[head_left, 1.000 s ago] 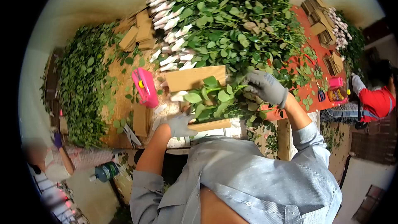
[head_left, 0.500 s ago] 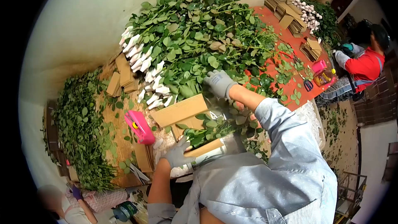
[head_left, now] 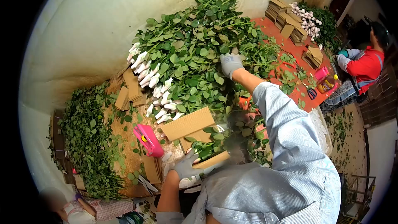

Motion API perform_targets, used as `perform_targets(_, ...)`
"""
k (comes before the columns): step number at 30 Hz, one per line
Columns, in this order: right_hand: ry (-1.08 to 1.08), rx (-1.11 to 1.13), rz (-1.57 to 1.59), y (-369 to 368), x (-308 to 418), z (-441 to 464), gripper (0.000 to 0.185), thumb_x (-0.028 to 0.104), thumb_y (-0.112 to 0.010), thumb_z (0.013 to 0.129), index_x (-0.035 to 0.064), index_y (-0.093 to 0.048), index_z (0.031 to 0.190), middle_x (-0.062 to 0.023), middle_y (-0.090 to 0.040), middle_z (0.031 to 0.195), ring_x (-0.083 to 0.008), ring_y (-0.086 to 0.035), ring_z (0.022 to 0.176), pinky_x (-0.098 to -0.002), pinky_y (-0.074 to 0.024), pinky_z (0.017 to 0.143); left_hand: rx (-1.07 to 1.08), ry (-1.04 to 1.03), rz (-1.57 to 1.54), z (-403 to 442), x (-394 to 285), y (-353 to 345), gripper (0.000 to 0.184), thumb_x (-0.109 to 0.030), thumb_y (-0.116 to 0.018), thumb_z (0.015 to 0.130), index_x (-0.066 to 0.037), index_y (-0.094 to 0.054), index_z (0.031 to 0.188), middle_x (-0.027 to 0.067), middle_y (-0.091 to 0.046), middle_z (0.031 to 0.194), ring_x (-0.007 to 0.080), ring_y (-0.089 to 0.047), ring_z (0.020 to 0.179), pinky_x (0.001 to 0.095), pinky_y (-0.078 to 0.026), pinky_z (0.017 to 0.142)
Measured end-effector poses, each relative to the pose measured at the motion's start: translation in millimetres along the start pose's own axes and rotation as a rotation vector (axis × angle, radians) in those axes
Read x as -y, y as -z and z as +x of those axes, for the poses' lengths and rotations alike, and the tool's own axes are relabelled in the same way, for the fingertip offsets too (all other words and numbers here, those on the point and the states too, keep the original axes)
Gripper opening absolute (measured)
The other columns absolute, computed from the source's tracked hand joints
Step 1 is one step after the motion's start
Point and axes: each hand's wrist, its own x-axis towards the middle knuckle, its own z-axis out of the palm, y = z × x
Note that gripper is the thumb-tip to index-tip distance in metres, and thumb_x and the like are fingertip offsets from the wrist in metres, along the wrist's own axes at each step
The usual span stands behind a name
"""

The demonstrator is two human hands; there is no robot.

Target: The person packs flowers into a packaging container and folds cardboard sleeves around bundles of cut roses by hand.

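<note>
My left hand (head_left: 185, 166), in a grey glove, lies at the near end of a cardboard wrap (head_left: 211, 160), its fingers around the edge beside green rose leaves (head_left: 204, 149). Another cardboard sheet (head_left: 188, 123) stands tilted just beyond it. My right hand (head_left: 231, 63), also gloved in grey, reaches into the big pile of leafy stems (head_left: 190, 58); its fingertips are partly hidden among the leaves, so its grip does not show. White-wrapped flower heads (head_left: 143, 71) line the left side of that pile.
A pink container (head_left: 148, 140) stands left of the cardboard. Folded cardboard pieces (head_left: 132, 89) lie behind it. Another leafy pile (head_left: 89, 141) is at far left. Scissors (head_left: 311, 93) and a bottle (head_left: 327, 84) are on the red table, near a person in red (head_left: 365, 66). Another person (head_left: 78, 209) is at lower left.
My right hand has moved from the stems by the cardboard up into the big pile. My left hand has stayed at the cardboard. The view has shifted and turned.
</note>
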Motion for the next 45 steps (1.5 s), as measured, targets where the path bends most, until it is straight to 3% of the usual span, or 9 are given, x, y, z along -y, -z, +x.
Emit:
perform_targets(3, 0.078, 0.044, -0.113, 19, -10, -2, 0.027, 0.019, -0.051, 0.098, 0.0126, -0.066, 0.119, -0.0130, -0.070, 0.116, -0.0286, -0.068, 0.108, -0.0441, -0.0502, 0.086, 0.015, 0.024, 0.000, 1, 1, 0, 0.096, -0.063, -0.071, 0.079, 0.001, -0.048, 0.147, 0.0225, -0.024, 0.165, 0.0391, -0.036, 0.147, 0.0400, -0.033, 0.119)
perform_targets(10, 0.039, -0.349, -0.291, 79, -68, -37, 0.019, 0.016, -0.058, 0.091, 0.0149, -0.064, 0.110, -0.0073, -0.067, 0.106, -0.0249, -0.065, 0.100, -0.0411, -0.0481, 0.083, 0.003, 0.031, 0.042, 2, 6, -6, 0.096, -0.064, -0.069, 0.079, -0.003, -0.047, 0.149, 0.0207, -0.024, 0.165, 0.0394, -0.038, 0.145, 0.0403, -0.034, 0.118)
perform_targets(16, 0.256, -0.615, 0.015, 112, -79, -107, 0.032, 0.004, -0.061, 0.080, 0.0111, -0.061, 0.111, -0.0105, -0.062, 0.101, -0.0310, -0.062, 0.098, -0.0425, -0.0487, 0.082, 0.021, 0.035, 0.097, 4, 3, -4, 0.093, -0.063, -0.067, 0.082, -0.004, -0.046, 0.149, 0.0224, -0.023, 0.165, 0.0398, -0.037, 0.146, 0.0413, -0.033, 0.120)
perform_targets(23, 0.629, -0.120, 0.259, 72, 3, -201, 0.029, 0.009, -0.063, 0.080, 0.0100, -0.060, 0.108, -0.0103, -0.060, 0.098, -0.0305, -0.061, 0.098, -0.0427, -0.0507, 0.078, 0.043, 0.058, 0.071, 2, -3, 1, 0.094, -0.065, -0.067, 0.081, -0.006, -0.044, 0.151, 0.0238, -0.027, 0.163, 0.0390, -0.039, 0.144, 0.0413, -0.033, 0.120)
perform_targets(27, 0.602, 0.149, 0.170, -1, 36, -227, 0.027, 0.012, -0.062, 0.085, 0.0095, -0.059, 0.112, -0.0104, -0.063, 0.106, -0.0297, -0.063, 0.102, -0.0418, -0.0536, 0.082, 0.218, 0.231, -0.038, 1, -18, 16, 0.091, -0.064, -0.065, 0.080, -0.011, -0.046, 0.151, 0.0214, -0.034, 0.161, 0.0386, -0.036, 0.146, 0.0444, -0.033, 0.119)
perform_targets(29, 0.583, 0.277, 0.085, -37, 46, -226, 0.029, 0.014, -0.057, 0.090, 0.0086, -0.060, 0.118, -0.0111, -0.065, 0.111, -0.0308, -0.065, 0.103, -0.0436, -0.0548, 0.080, 0.067, 0.124, 0.020, 2, -4, 0, 0.089, -0.060, -0.066, 0.081, -0.010, -0.045, 0.151, 0.0216, -0.028, 0.163, 0.0387, -0.035, 0.147, 0.0427, -0.033, 0.120)
perform_targets(33, 0.653, 0.371, -0.123, -93, 55, -220, 0.030, 0.017, -0.053, 0.094, 0.0077, -0.063, 0.121, -0.0114, -0.067, 0.113, -0.0305, -0.066, 0.102, -0.0442, -0.0549, 0.078, 0.076, 0.134, 0.005, 0, -10, 5, 0.088, -0.056, -0.067, 0.082, -0.008, -0.044, 0.151, 0.0210, -0.022, 0.166, 0.0387, -0.034, 0.148, 0.0404, -0.032, 0.120)
perform_targets(37, 0.681, 0.459, -0.245, -29, 85, -216, 0.030, 0.017, -0.054, 0.095, 0.0051, -0.061, 0.121, -0.0165, -0.066, 0.116, -0.0322, -0.067, 0.103, -0.0450, -0.0550, 0.081, 0.056, 0.112, -0.046, 5, 0, -6, 0.089, -0.053, -0.069, 0.082, -0.006, -0.042, 0.152, 0.0202, -0.020, 0.166, 0.0386, -0.033, 0.148, 0.0405, -0.031, 0.121)
perform_targets(45, 0.836, 0.348, 0.101, -43, 171, -209, 0.035, 0.012, -0.057, 0.092, -0.0038, -0.057, 0.123, -0.0209, -0.068, 0.109, -0.0330, -0.071, 0.097, -0.0436, -0.0581, 0.075, 0.081, 0.131, -0.036, 1, -14, 8, 0.093, -0.056, -0.068, 0.079, -0.003, -0.042, 0.151, 0.0215, -0.020, 0.166, 0.0409, -0.042, 0.142, 0.0401, -0.038, 0.117)
